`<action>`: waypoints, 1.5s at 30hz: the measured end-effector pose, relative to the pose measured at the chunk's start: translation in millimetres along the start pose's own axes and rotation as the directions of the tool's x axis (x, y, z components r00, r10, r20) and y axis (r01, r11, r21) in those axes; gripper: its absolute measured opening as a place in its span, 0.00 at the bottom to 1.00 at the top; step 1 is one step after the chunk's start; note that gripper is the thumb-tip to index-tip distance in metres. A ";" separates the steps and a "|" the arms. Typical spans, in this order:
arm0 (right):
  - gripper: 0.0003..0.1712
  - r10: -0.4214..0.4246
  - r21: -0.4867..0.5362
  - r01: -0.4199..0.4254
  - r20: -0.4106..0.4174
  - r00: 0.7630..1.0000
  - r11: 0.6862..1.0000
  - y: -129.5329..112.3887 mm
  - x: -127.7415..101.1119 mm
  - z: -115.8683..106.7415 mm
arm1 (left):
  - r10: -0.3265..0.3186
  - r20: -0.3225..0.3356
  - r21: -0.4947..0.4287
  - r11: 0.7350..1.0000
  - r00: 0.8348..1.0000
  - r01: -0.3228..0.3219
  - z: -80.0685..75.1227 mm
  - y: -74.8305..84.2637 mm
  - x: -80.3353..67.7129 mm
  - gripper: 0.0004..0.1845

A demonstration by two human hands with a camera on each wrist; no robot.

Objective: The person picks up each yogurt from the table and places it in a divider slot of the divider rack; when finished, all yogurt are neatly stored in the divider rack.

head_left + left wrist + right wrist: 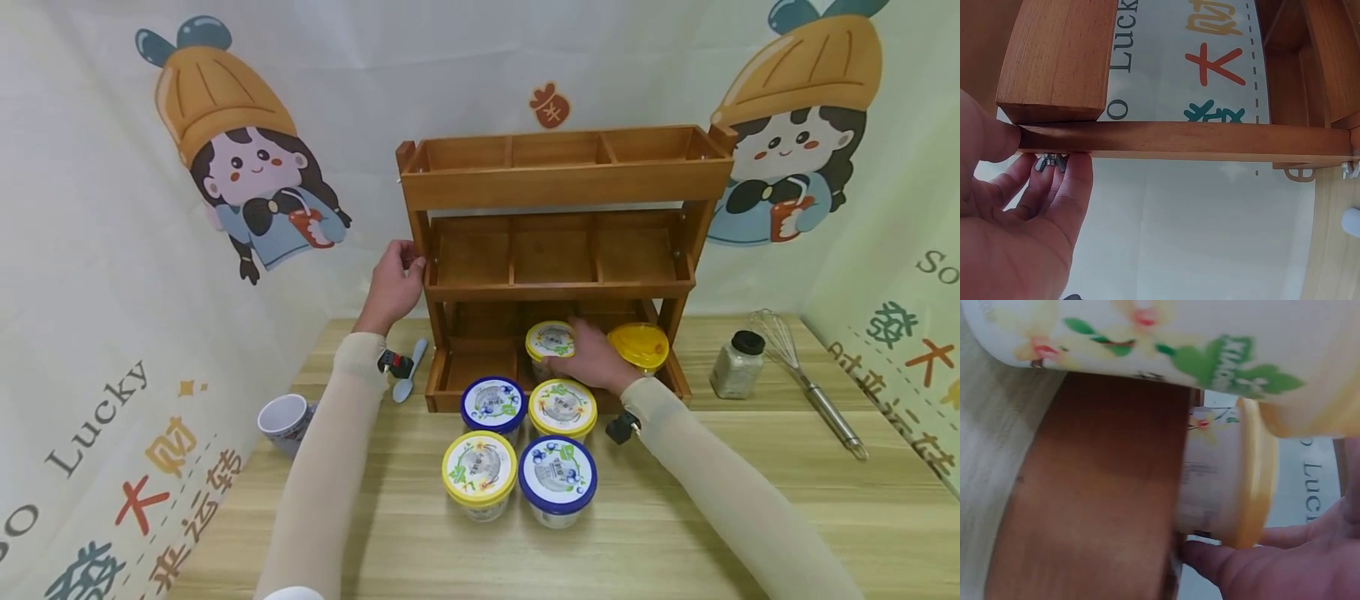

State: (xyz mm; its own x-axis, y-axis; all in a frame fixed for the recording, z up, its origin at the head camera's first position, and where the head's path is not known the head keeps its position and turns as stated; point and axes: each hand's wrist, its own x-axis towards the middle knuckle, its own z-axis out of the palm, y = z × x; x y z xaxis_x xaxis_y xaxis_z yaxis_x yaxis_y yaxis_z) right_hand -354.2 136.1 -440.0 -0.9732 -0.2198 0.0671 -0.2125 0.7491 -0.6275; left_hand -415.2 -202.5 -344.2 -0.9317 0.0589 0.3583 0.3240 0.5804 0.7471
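The left hand [392, 283] grips the left upright of the wooden rack [562, 179] at the level of the middle shelf; in the left wrist view the thumb [988, 140] presses the upper face of a horizontal rail while the fingers [1060, 187] curl beneath it, beside a wing nut [1050, 162]. The right hand [596, 358] reaches into the bottom shelf and curls around a yellow-lidded cup [550, 342] in the middle compartment. The cup stands upright, long axis vertical, lid facing up. A second cup with a plain yellow lid [639, 344] sits just beside it in the right compartment. Four more cups stand on the table [750, 500] in front of the rack: two blue-lidded [492, 403] [557, 475] and two yellow-lidded [562, 407] [479, 467], all upright. The hands are well apart.
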 end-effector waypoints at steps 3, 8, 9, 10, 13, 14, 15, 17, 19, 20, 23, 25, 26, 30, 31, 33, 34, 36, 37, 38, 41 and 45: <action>0.61 -0.003 -0.015 0.003 -0.008 1.000 1.000 -4.4 -3.6 -4.5 | 0.000 -0.003 -0.002 1.000 1.000 0.000 -0.2 -0.3 -0.4 0.22; 0.58 -0.016 -0.009 0.016 -0.017 1.000 1.000 -11.4 -12.6 -11.8 | 0.003 -0.015 0.003 1.000 1.000 -0.003 0.4 -0.7 -0.2 0.22; 0.57 -0.021 -0.003 0.021 -0.021 1.000 1.000 -12.5 -15.4 -13.6 | 0.004 -0.014 0.003 1.000 1.000 -0.004 0.7 -0.3 -0.2 0.22; 0.57 -0.023 0.005 0.024 -0.024 0.999 1.000 -12.9 -18.3 -15.1 | 0.006 -0.013 0.001 1.000 1.000 -0.006 1.3 0.3 -0.2 0.22; 0.56 -0.038 0.022 0.039 -0.033 0.999 0.999 -12.9 -27.7 -19.1 | 0.010 -0.008 -0.001 1.000 1.000 -0.010 2.8 1.9 0.0 0.22; 0.56 -0.044 0.028 0.045 -0.033 0.998 0.999 -12.8 -30.7 -20.2 | 0.009 -0.008 -0.004 1.000 1.000 -0.009 3.2 2.5 -0.2 0.21; 0.56 -0.057 0.030 0.058 -0.036 0.998 0.998 -12.5 -33.1 -20.8 | 0.009 -0.011 -0.006 1.000 1.000 -0.009 3.6 2.7 -0.2 0.21; 0.56 -0.076 0.031 0.077 -0.038 0.996 0.997 -12.4 -37.9 -21.5 | 0.006 -0.016 -0.004 1.000 1.000 -0.007 4.3 3.0 -0.3 0.21; 0.56 -0.089 0.031 0.090 -0.040 0.995 0.995 -12.8 -42.6 -21.8 | 0.004 -0.020 -0.007 1.000 1.000 -0.004 4.9 2.4 0.0 0.21; 0.55 -0.096 0.030 0.097 -0.040 0.995 0.995 -12.9 -45.1 -21.8 | 0.003 -0.022 -0.008 1.000 1.000 -0.003 5.2 2.2 0.1 0.21; 0.54 -0.110 0.039 0.112 -0.042 0.993 0.993 -12.5 -53.7 -22.3 | 0.001 -0.020 -0.007 1.000 1.000 -0.001 6.7 1.0 0.6 0.21; 0.52 -0.129 0.054 0.132 -0.045 0.991 0.990 -11.4 -59.4 -22.7 | -0.001 -0.018 -0.003 1.000 1.000 0.001 7.5 0.0 1.1 0.21; 0.51 -0.138 0.066 0.141 -0.046 0.989 0.988 -11.1 -62.4 -23.1 | -0.001 -0.018 -0.001 1.000 1.000 0.001 7.8 -0.2 1.1 0.21; 0.48 -0.159 0.110 0.164 -0.057 0.986 0.980 -8.8 -72.7 -25.5 | 0.001 -0.020 0.007 1.000 1.000 -0.001 7.5 0.7 0.1 0.21; 0.48 -0.159 0.115 0.165 -0.058 0.986 0.980 -7.8 -74.8 -26.2 | 0.003 -0.024 0.007 1.000 1.000 -0.002 7.2 1.6 -0.4 0.21; 0.46 -0.161 0.128 0.168 -0.058 0.985 0.978 -5.6 -79.4 -27.4 | 0.003 -0.028 0.008 1.000 1.000 -0.003 6.3 3.3 -1.2 0.21; 0.45 -0.168 0.129 0.174 -0.056 0.984 0.976 -3.9 -81.8 -27.9 | 0.003 -0.029 0.008 1.000 1.000 -0.003 5.8 4.1 -1.5 0.21; 0.44 -0.176 0.139 0.182 -0.050 0.983 0.973 -0.7 -86.3 -28.4 | 0.004 -0.031 0.006 1.000 1.000 -0.003 5.3 4.9 -2.1 0.21; 0.43 -0.180 0.139 0.185 -0.047 0.983 0.973 1.4 -88.7 -28.4 | 0.003 -0.031 0.007 1.000 1.000 -0.003 5.1 4.7 -2.2 0.21; 0.43 -0.185 0.142 0.190 -0.045 0.982 0.972 3.5 -91.4 -28.3 | 0.003 -0.031 0.007 1.000 1.000 -0.002 5.0 4.4 -2.4 0.21; 0.41 -0.198 0.161 0.202 -0.043 0.979 0.966 10.2 -97.9 -26.6 | 0.006 -0.035 0.010 1.000 0.999 -0.006 5.0 3.3 -2.1 0.21; 0.39 -0.202 0.183 0.207 -0.044 0.978 0.961 18.4 -105.8 -23.2 | 0.008 -0.034 0.009 1.000 0.999 -0.007 4.7 3.4 -2.1 0.21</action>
State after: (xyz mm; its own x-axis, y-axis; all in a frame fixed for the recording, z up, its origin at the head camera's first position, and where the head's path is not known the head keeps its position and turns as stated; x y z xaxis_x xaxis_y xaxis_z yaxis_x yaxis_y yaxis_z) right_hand -257.1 187.6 -440.6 -0.9130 -0.3392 0.2268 -0.3897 0.5601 -0.7310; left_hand -412.9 -196.8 -345.0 -0.9231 0.0357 0.3829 0.3293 0.5874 0.7392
